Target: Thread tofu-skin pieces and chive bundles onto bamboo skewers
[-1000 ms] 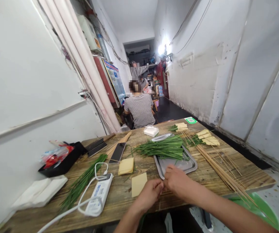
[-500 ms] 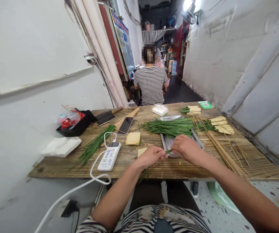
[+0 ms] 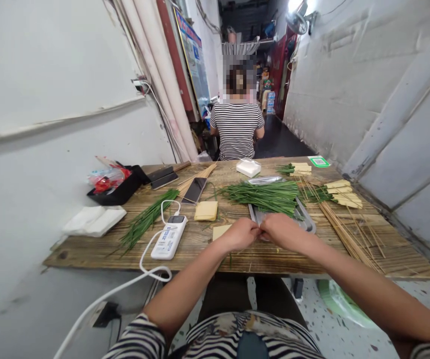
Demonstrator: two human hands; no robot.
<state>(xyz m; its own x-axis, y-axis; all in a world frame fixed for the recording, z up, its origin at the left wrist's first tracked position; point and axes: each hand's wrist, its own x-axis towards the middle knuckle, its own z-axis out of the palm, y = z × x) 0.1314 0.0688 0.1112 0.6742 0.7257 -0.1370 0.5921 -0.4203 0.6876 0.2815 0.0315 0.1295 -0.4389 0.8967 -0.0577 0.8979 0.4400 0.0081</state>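
My left hand (image 3: 243, 233) and my right hand (image 3: 280, 230) meet over the near edge of a metal tray (image 3: 310, 223). Both are closed, fingertips pressed together. A few green chives are pinched between them, mostly hidden by the fingers; a bit of green shows under my left wrist. Just beyond lies a big heap of chives (image 3: 263, 195) on the tray. Beside my left hand a single pale yellow tofu sheet (image 3: 220, 232) rests on the wood, partly covered by the wrist. Farther left sits a small stack of tofu sheets (image 3: 205, 211).
Across the wooden table (image 3: 200, 249) lie a white power bank (image 3: 169, 240) with its cable, a phone (image 3: 194, 190), more chives (image 3: 149, 217), bamboo skewers (image 3: 344, 234), skewered tofu rolls (image 3: 344, 193), a black box (image 3: 119, 187) and tissues (image 3: 94, 220). A person (image 3: 236, 129) sits beyond.
My hands have come together, closing the gap where green chives showed between them. My right hand has moved slightly left and down. The view has shifted a little.
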